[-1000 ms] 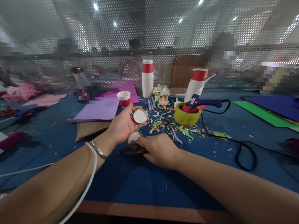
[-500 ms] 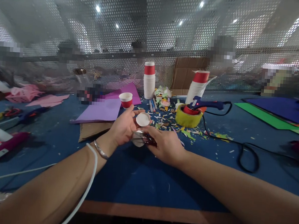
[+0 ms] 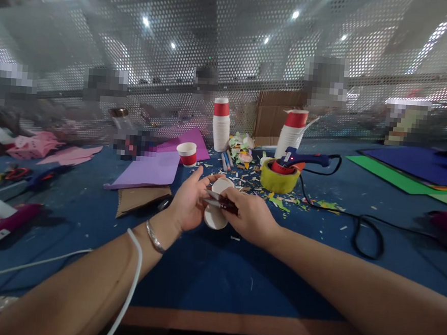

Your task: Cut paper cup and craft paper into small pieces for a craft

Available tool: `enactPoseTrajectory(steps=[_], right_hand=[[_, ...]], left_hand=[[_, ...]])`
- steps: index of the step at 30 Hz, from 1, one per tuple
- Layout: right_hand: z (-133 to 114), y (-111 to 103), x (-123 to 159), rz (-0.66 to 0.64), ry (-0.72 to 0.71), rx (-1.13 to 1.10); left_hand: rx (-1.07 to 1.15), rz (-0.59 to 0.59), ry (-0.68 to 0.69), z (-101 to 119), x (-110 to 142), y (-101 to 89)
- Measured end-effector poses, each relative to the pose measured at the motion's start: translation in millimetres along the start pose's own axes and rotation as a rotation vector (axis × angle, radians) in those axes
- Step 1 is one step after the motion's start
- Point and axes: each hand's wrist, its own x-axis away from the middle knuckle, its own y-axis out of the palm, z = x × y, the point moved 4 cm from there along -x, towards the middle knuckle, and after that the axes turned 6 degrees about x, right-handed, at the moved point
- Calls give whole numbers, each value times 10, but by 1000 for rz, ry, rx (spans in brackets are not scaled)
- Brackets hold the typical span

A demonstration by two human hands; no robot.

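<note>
Two round white paper pieces, an upper disc (image 3: 223, 184) and a lower disc (image 3: 215, 218), lie between my hands above the table. Whether they are joined is hidden behind the blades. My left hand (image 3: 188, 201) holds the upper disc from the left, fingers behind it and thumb sticking up. My right hand (image 3: 257, 218) is closed around dark-handled scissors (image 3: 214, 200). Their blades point left, slightly apart, across the gap between the discs, close to my left fingers.
A red-and-white paper cup (image 3: 188, 156), two cup stacks (image 3: 221, 131) and markers (image 3: 227, 160) stand or lie behind. A glue gun (image 3: 304, 158) rests on yellow tape (image 3: 279, 180), its black cord (image 3: 358, 215) trailing right. Paper scraps, purple sheets (image 3: 150, 168) and cardboard (image 3: 139, 200) lie around.
The scissors have moved up and now cross in front of the upper disc's lower edge. The discs have shifted slightly right and down. A small white scrap shows on the table below them.
</note>
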Motion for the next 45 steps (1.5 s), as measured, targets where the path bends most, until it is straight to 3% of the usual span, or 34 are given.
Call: enactPoseTrajectory(steps=[3,7,11,16,25,37,45], right_hand=[[43,-79,1,63,24,-55],[182,-209,3,252,96,-187],[285,-245,-14,349,112,-222],[292,-238,-15,364,95,-216],[266,-274,32,437,59,-218],[292,-271,20,379,57,-362],[284,-299,44,277,58,-450]], left_hand=[[80,98,-45,7,36,46],[95,144,27,41,72,93],[40,56,79,-3,133,146],[-102,-76,173,-92,226,219],[-291,-161,299,-133,255,233],[-408,-174,337,-96,221,185],[-604,-145,314,1,280,173]])
